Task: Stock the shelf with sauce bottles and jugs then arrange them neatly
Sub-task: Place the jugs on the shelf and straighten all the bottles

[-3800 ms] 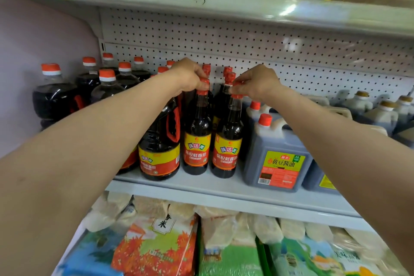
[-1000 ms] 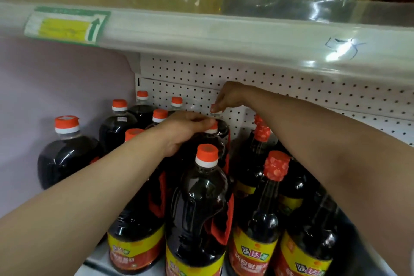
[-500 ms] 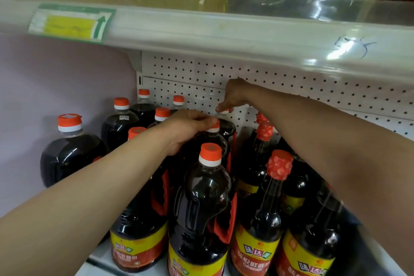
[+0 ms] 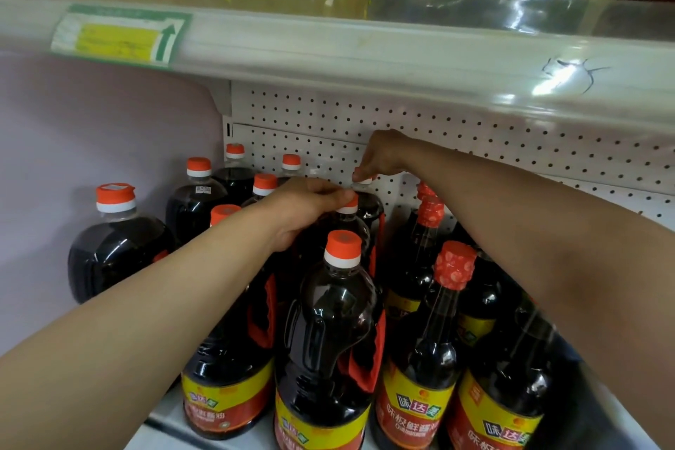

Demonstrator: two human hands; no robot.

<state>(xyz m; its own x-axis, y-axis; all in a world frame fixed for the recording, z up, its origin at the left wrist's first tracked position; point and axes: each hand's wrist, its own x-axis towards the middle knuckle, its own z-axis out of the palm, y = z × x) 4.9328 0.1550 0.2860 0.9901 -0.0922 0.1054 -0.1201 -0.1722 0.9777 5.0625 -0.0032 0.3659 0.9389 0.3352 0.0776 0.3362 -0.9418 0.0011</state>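
A row of dark sauce jugs with orange caps and red handles runs back along the shelf (image 4: 160, 424). The front jug (image 4: 328, 332) stands free. My left hand (image 4: 303, 208) grips the cap of the second jug (image 4: 349, 226) behind it. My right hand (image 4: 381, 157) reaches further back and pinches the cap of the rear jug (image 4: 369, 203) near the pegboard. Slim sauce bottles (image 4: 423, 369) with red foil tops stand in a row to the right, under my right forearm.
Rounder dark bottles (image 4: 117, 252) with orange caps crowd the left side against the pale wall. The upper shelf edge (image 4: 328, 47) with a green-yellow price tag (image 4: 120, 36) hangs low overhead, with oil containers on it. A white pegboard (image 4: 475, 142) closes the back.
Since 3.8 s ago the view has closed in on the jug row and both hands left the slim bottles' tops for the jug caps. Over the last second the hands barely moved.
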